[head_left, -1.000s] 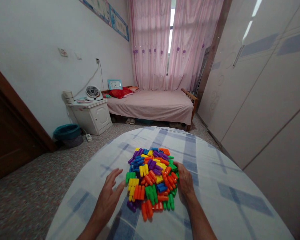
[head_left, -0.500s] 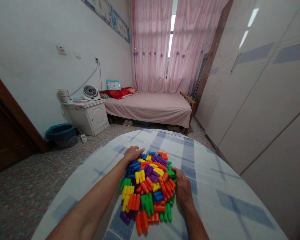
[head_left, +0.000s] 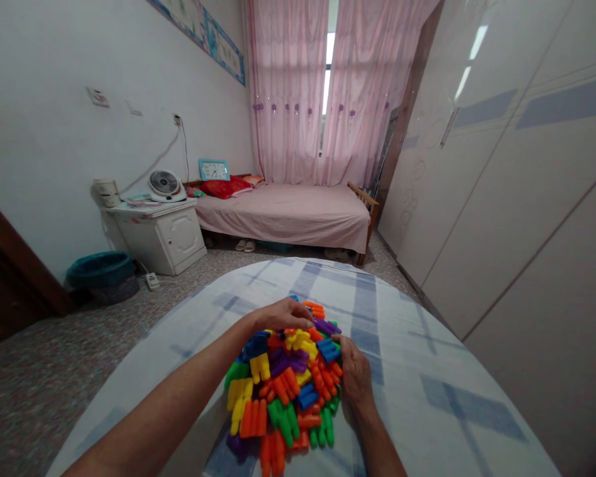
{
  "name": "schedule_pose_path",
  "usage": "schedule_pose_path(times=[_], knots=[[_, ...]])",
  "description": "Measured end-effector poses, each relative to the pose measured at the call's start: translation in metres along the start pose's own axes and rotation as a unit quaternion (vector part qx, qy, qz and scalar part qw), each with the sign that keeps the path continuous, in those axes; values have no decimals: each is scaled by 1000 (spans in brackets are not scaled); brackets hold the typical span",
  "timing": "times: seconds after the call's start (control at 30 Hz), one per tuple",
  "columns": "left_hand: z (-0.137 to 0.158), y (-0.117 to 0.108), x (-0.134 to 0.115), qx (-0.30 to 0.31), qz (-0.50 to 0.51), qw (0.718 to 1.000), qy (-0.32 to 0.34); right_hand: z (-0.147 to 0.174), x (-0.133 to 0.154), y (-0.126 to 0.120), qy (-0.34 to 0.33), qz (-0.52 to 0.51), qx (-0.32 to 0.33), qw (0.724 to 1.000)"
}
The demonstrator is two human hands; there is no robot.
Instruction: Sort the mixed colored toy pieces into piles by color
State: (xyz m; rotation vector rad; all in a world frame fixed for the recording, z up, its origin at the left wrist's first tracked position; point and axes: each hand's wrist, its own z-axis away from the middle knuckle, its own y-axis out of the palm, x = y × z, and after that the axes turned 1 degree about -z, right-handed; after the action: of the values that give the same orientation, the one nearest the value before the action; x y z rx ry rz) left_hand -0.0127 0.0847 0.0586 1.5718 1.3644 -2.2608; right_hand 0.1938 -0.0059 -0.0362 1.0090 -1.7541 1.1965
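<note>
A heap of plastic finger-shaped building blocks in orange, yellow, green, blue and purple lies on the cloth-covered table. Across the far part of the heap reaches my left hand, palm down, its fingers stretched to the right over the blocks and nothing visibly held. My right hand rests along the heap's right side, fingers loosely bent and fingertips against the blocks. Close to those fingertips a blue block lies on top. The undersides of both hands are hidden.
A blue-and-white checked tablecloth covers the rounded table. Beyond it stand a bed with a pink cover, a white cabinet bearing a fan, and a bin. A tall wardrobe lines the right side.
My left hand has moved right from the heap's far left edge to over its far part. A blue block now lies near my right fingertips. My right hand stays beside the heap.
</note>
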Motion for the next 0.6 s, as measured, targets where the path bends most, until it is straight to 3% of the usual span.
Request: schedule_pose_path(times=[0.1,0.17,0.23,0.4,0.6], knots=[[-19,-1,-6,-80,-86,993,-19,1,0,-1,7,-6,-3,1000],[-36,-2,-1,-150,-181,970,-63,1,1,-1,18,-18,-16,1000],[-54,0,6,-170,-235,951,-106,0,-2,-1,30,-30,-44,998],[-77,16,14,-109,-243,952,-154,-4,-15,0,38,-29,-126,991],[-66,25,-5,-19,-205,974,-93,-6,-14,2,25,-6,-146,989]])
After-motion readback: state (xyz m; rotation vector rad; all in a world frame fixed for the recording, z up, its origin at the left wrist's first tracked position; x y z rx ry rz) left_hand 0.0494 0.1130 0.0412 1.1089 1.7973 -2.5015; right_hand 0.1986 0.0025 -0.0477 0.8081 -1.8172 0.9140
